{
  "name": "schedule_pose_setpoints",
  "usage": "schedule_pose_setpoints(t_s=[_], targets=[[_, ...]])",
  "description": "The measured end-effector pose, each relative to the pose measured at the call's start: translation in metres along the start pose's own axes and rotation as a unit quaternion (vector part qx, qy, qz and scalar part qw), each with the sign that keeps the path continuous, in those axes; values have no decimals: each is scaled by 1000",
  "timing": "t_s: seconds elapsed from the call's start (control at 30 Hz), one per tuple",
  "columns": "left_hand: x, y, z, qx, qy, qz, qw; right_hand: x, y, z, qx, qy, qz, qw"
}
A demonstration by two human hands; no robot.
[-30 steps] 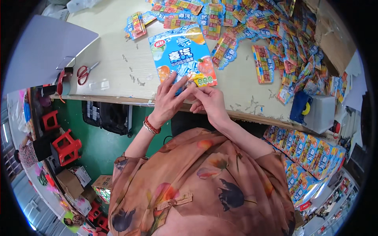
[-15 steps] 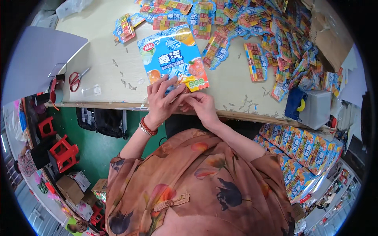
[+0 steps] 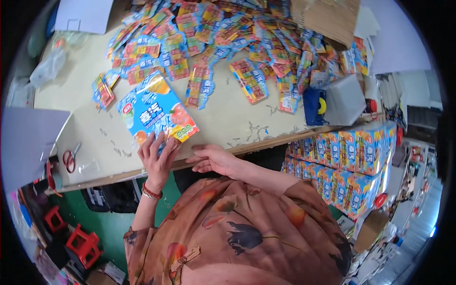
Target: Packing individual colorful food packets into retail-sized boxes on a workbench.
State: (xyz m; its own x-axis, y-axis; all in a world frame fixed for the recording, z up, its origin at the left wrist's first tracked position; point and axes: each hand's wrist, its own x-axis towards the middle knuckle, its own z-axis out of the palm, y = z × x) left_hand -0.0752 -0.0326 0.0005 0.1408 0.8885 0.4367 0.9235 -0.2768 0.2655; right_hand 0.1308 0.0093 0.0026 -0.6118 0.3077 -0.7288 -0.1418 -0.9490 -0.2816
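Note:
A blue carton (image 3: 153, 110) printed with fruit pictures lies at a slant on the table, its front face up. My left hand (image 3: 158, 160) holds its near edge, with the fingers spread over the lower part of the printed face. To the right of that edge, my right hand (image 3: 214, 159) is apart from the carton, fingers loosely stretched and nothing in them. Beyond the carton, many flat colourful candy packs (image 3: 175, 57) are heaped over the back of the table. One such pack (image 3: 249, 80) lies singly, nearer to me.
Red scissors (image 3: 70, 160) rest on the left of the table. A blue tape dispenser (image 3: 315, 107) stands by the front edge on the right. Below it are stacked, wrapped cartons (image 3: 342, 166). A cardboard box (image 3: 327, 19) stands at the back; a red stool (image 3: 84, 244) is on the green floor.
My right hand has come off the carton's near edge and opened. My left hand stays on the carton. The whole view has turned toward the right.

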Motion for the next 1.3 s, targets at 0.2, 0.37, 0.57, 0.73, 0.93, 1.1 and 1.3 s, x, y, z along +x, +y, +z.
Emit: schedule_pose_setpoints(t_s=[0.2, 0.37, 0.57, 0.73, 0.93, 1.1, 1.3], targets=[[2, 5, -1, -5, -24, 4, 1000, 8, -30, -4, -226, 176, -338, 896], [-21, -12, 4, -76, 14, -48, 996, 73, -75, -9, -512, 101, -356, 775], [-59, -30, 55, -496, 136, -422, 747, 78, -75, 1, -559, 104, -329, 754], [-71, 20, 22, -551, 124, -402, 720, 22, -60, -14, -356, -117, -369, 850], [-48, 48, -13, -564, 38, -400, 721, -79, -20, -47, -121, -51, -441, 888], [76, 138, -29, -560, -132, -32, 817, -143, 38, -125, 157, -30, -505, 848], [129, 221, 15, -621, -125, 187, 751, -257, 189, -165, 413, 190, -524, 720]])
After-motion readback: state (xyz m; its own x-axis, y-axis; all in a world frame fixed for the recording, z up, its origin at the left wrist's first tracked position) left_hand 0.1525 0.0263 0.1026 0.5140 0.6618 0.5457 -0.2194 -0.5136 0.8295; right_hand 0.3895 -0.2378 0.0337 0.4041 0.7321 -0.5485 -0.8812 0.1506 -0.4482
